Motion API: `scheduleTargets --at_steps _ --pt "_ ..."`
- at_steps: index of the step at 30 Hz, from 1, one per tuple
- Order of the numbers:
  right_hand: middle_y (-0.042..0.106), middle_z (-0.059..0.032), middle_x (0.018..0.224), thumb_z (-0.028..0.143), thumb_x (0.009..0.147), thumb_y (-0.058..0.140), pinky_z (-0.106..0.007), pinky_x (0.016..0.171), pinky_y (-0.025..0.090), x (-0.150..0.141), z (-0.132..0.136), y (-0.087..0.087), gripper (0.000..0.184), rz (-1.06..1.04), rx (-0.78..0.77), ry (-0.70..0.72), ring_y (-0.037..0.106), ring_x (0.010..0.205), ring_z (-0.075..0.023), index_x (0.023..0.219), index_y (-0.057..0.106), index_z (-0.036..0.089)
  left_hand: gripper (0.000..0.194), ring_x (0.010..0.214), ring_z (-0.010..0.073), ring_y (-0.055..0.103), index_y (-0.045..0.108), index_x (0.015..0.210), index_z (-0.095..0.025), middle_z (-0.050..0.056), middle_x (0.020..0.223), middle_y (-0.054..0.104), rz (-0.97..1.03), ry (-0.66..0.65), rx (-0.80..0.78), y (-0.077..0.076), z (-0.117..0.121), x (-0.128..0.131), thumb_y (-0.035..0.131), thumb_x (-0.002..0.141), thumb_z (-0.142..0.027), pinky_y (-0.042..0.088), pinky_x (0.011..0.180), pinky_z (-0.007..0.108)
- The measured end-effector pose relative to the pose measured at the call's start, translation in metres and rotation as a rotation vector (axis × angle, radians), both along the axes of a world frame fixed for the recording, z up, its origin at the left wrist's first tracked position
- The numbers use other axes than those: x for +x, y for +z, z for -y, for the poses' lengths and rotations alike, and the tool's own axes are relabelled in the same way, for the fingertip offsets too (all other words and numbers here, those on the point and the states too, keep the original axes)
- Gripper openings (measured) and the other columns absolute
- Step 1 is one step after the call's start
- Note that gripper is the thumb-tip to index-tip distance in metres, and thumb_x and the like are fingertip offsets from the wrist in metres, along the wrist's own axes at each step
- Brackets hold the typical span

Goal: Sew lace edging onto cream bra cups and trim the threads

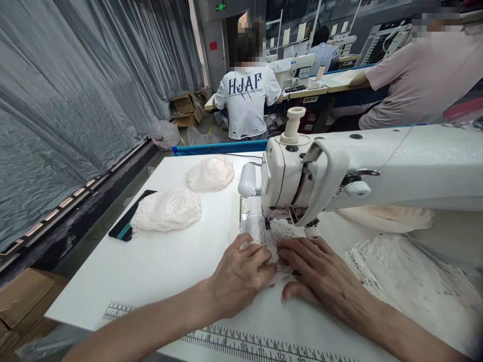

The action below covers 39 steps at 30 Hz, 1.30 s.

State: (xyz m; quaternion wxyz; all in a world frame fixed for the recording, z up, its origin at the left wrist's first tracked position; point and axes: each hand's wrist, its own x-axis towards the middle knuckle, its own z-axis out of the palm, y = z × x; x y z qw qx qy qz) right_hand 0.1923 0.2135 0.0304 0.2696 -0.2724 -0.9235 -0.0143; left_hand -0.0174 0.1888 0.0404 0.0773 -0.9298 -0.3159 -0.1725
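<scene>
Head view: on a white table (188, 271), a piece of white lace (256, 230) lies beneath the front end of a sewing machine (281, 176), reaching toward us. Our left hand (241, 271) bends its fingers down onto the lace, while our right hand (320, 274) rests with fingers stretched close together and thumb set apart, though we cannot tell whether either pinches the cloth. To do this well, we judge, both should guide with light, even pressure, the openwork flat and unpuckered, and our fingertips well short of the needle area.
</scene>
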Motion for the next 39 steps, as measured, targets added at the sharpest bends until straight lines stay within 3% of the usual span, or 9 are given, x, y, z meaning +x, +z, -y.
scheduleTargets --at_steps 7,13,20,25,32,39 --pt "0.072 -0.0128 0.091 0.055 0.094 0.02 -0.042 0.078 0.041 -0.003 -0.023 -0.004 0.059 0.111 0.18 -0.113 0.066 0.078 -0.023 0.107 0.058 0.011 0.018 0.084 0.0134 0.061 0.058 0.102 -0.017 0.004 0.099 0.062 -0.015 0.039 0.056 -0.005 -0.035 -0.002 0.046 0.091 -0.023 0.034 0.095 0.041" --pt "0.073 -0.0095 0.086 0.05 0.097 0.016 -0.043 0.083 0.04 -0.002 -0.028 -0.005 0.056 0.173 0.218 -0.134 0.066 0.081 -0.0237 0.117 0.054 0.014 0.018 0.087 0.0133 0.061 0.058 0.104 -0.018 0.005 0.099 0.062 -0.014 0.065 0.03 -0.005 -0.046 -0.004 0.047 0.092 -0.025 0.032 0.097 0.041" --pt "0.073 -0.012 0.091 0.048 0.097 0.019 -0.045 0.083 0.041 0.002 -0.03 -0.008 0.054 0.166 0.231 -0.09 0.065 0.081 -0.0246 0.124 0.05 0.012 0.021 0.09 0.0143 0.06 0.056 0.107 -0.017 0.006 0.1 0.062 -0.048 0.076 0.033 -0.002 -0.046 -0.003 0.045 0.093 -0.028 0.031 0.099 0.043" --pt "0.069 -0.0125 0.104 0.045 0.097 0.027 -0.043 0.088 0.039 0.006 -0.021 -0.007 0.047 0.103 0.151 -0.015 0.065 0.086 -0.0226 0.117 0.056 0.013 0.018 0.098 0.0177 0.058 0.055 0.105 -0.01 0.008 0.095 0.063 -0.062 0.07 0.119 0.0 -0.034 0.001 0.047 0.09 -0.013 0.036 0.095 0.041" --pt "0.071 -0.0086 0.099 0.032 0.1 0.027 -0.039 0.084 0.036 0.007 -0.015 0.003 0.037 0.044 0.114 0.023 0.065 0.071 -0.0171 0.106 0.059 0.015 0.017 0.078 0.0139 0.058 0.059 0.093 -0.009 0.003 0.077 0.061 -0.081 0.05 0.157 0.001 -0.024 0.004 0.046 0.084 -0.001 0.044 0.08 0.034" --pt "0.07 -0.0084 0.101 0.031 0.1 0.029 -0.04 0.086 0.031 0.008 -0.015 -0.001 0.034 0.018 0.109 0.006 0.064 0.074 -0.0176 0.11 0.057 0.014 0.016 0.079 0.0154 0.058 0.059 0.089 -0.01 0.004 0.077 0.059 -0.087 0.067 0.162 -0.002 -0.024 0.004 0.047 0.083 -0.001 0.045 0.078 0.035"
